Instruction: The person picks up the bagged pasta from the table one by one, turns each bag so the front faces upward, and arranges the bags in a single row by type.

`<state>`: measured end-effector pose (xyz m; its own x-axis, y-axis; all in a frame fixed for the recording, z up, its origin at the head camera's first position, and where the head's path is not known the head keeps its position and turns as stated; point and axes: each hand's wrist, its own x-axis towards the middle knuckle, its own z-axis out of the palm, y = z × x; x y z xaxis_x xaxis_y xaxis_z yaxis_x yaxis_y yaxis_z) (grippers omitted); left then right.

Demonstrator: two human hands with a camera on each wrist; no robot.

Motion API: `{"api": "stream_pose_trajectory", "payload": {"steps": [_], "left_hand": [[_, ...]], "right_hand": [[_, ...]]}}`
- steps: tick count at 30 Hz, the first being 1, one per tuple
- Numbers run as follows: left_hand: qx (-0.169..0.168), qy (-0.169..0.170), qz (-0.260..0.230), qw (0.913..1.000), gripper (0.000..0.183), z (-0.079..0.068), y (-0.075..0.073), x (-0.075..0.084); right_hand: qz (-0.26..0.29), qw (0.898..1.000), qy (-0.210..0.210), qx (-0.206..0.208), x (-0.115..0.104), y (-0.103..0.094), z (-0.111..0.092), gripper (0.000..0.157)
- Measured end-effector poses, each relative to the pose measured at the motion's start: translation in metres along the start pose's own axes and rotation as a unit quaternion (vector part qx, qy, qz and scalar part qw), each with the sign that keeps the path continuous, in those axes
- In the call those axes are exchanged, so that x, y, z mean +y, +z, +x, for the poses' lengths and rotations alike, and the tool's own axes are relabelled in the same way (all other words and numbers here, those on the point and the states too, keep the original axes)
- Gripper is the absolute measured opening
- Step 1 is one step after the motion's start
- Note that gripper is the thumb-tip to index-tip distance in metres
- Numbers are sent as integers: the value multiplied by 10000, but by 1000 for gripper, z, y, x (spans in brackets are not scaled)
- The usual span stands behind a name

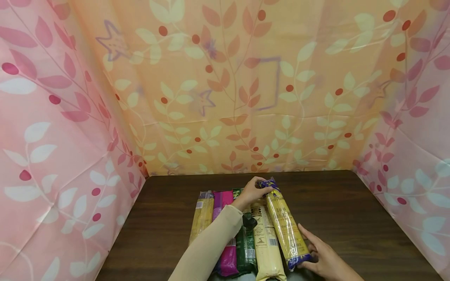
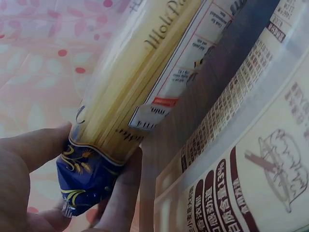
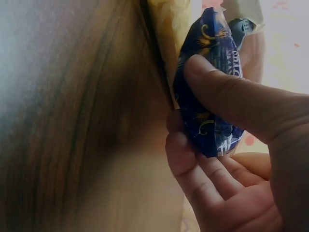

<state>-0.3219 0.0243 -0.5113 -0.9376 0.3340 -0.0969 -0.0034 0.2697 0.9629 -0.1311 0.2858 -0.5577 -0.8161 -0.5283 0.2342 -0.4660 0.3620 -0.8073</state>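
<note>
Both hands hold a yellow spaghetti packet [image 1: 286, 224] with dark blue ends, slanting at the right end of a row of packets. My left hand [image 1: 251, 194] grips its far end; in the left wrist view, thumb and fingers close round the blue wrapper [image 2: 89, 176]. My right hand [image 1: 325, 255] pinches the near end, with the thumb across the blue end [image 3: 205, 128] and fingers underneath in the right wrist view. Just left of it lies a cream noodle packet [image 1: 265, 238] with brown print. A green packet [image 1: 245, 248] comes after that, partly hidden by the left arm.
Further left lie a magenta packet [image 1: 229, 261] and a clear packet of pale yellow noodles [image 1: 203, 212]. All rest on a dark wooden table [image 1: 154, 218]. Patterned curtains [image 1: 228, 97] rise behind the table and at both sides.
</note>
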Motion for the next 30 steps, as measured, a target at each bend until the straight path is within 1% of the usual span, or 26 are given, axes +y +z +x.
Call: {"api": "stream_pose_trajectory", "payload": {"steps": [3, 6, 9, 12, 17, 21, 25, 27, 30], "left_hand": [[96, -61, -130, 9999, 51, 2, 3, 1], [212, -112, -180, 9996, 56, 4, 7, 2], [233, -179, -295, 9991, 55, 6, 11, 2], [155, -182, -401, 9989, 51, 9, 14, 2], [-91, -69, -396, 9992, 43, 16, 17, 3], [-169, 82, -178, 9997, 40, 21, 20, 1], [-158, 235, 127, 9995, 43, 26, 26, -3], [-119, 229, 213, 9994, 44, 29, 30, -6], [-31, 117, 269, 9996, 45, 32, 35, -10]], "right_hand": [[-255, 9995, 12, 172, 0, -1, 0, 106], [-323, 9992, 101, 231, 0, -1, 0, 105], [-388, 9987, 123, 308, 2, -1, 0, 104], [-413, 9983, 62, 415, 6, -1, -1, 104], [-679, 9952, -40, 708, 12, -2, -4, 103], [-927, 9921, 39, 844, 15, -4, -7, 102], [-848, 9931, 322, 744, 16, -8, -8, 101], [-801, 9935, 424, 686, 16, -10, -8, 101], [-828, 9934, 444, 663, 17, -11, -8, 102]]}}
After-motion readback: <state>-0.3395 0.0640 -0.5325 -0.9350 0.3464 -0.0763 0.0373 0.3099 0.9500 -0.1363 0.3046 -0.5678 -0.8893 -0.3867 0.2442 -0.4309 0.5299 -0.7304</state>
